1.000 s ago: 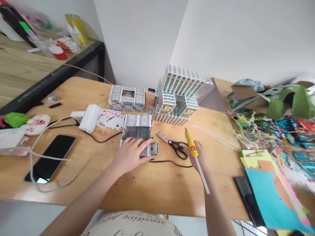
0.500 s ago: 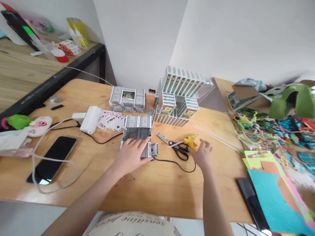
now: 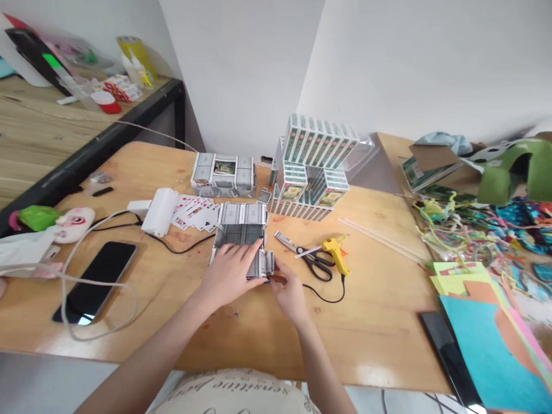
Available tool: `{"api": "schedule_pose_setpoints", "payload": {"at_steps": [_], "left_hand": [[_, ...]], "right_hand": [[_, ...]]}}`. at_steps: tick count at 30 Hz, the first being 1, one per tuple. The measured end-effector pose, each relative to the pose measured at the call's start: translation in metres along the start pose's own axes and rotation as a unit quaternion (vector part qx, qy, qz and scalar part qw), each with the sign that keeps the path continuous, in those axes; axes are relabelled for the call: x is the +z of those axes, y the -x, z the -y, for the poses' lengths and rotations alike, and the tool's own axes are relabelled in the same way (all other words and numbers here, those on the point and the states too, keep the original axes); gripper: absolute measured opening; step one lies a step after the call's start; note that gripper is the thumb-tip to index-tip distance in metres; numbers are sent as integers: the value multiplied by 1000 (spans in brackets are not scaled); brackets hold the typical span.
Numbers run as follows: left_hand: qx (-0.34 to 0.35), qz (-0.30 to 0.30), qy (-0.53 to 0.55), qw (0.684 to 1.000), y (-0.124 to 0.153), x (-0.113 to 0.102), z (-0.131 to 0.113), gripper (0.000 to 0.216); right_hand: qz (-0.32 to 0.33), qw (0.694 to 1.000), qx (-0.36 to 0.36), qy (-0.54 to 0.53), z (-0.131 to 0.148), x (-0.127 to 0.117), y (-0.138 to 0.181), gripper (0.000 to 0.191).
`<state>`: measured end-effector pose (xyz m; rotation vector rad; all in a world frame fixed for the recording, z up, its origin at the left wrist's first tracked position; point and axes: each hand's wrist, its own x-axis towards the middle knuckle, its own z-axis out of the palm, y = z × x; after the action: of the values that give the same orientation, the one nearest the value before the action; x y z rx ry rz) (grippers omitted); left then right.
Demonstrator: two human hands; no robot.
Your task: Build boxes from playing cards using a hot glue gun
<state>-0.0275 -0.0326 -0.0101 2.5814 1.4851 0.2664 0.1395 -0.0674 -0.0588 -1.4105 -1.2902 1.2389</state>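
Observation:
A box built of grey-patterned playing cards [image 3: 241,215] lies on the table in front of me. My left hand [image 3: 226,270] grips its near part, fingers across the top and thumb at the near right corner. At that same side, my right hand [image 3: 290,292] has its fingers closed on a small folded card piece [image 3: 269,263] against the box; the fingertips are partly hidden. To the right, a yellow glue gun [image 3: 337,256] lies beside open black-handled scissors [image 3: 319,265], with a white glue stick [image 3: 309,252] across the blades.
Behind stand another card-covered box [image 3: 223,175] and a stack of green-and-white card boxes [image 3: 317,138]. Fanned playing cards [image 3: 196,213], a white power adapter [image 3: 160,211] and a phone [image 3: 95,282] are left. Glue sticks [image 3: 382,240] and coloured paper [image 3: 478,333] lie right.
My right hand has let go of the glue gun and moved left to the small card piece, which now sits upright against the box. My left hand stays in place.

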Motion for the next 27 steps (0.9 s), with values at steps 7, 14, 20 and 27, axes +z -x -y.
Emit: {"api": "schedule_pose_setpoints", "payload": {"at_steps": [7, 14, 20, 27], "left_hand": [[18, 10, -27, 999, 0, -2, 0, 72], [24, 16, -46, 999, -1, -3, -3, 73], [31, 28, -66, 997, -2, -5, -6, 58], [37, 20, -66, 997, -3, 1, -4, 61]], "right_hand": [[0, 997, -16, -76, -4, 16, 12, 64], [-15, 999, -22, -34, -11, 27, 18, 70], [-25, 998, -50, 14, -11, 30, 21, 66], [-37, 991, -81, 103, -11, 33, 21, 64]]}}
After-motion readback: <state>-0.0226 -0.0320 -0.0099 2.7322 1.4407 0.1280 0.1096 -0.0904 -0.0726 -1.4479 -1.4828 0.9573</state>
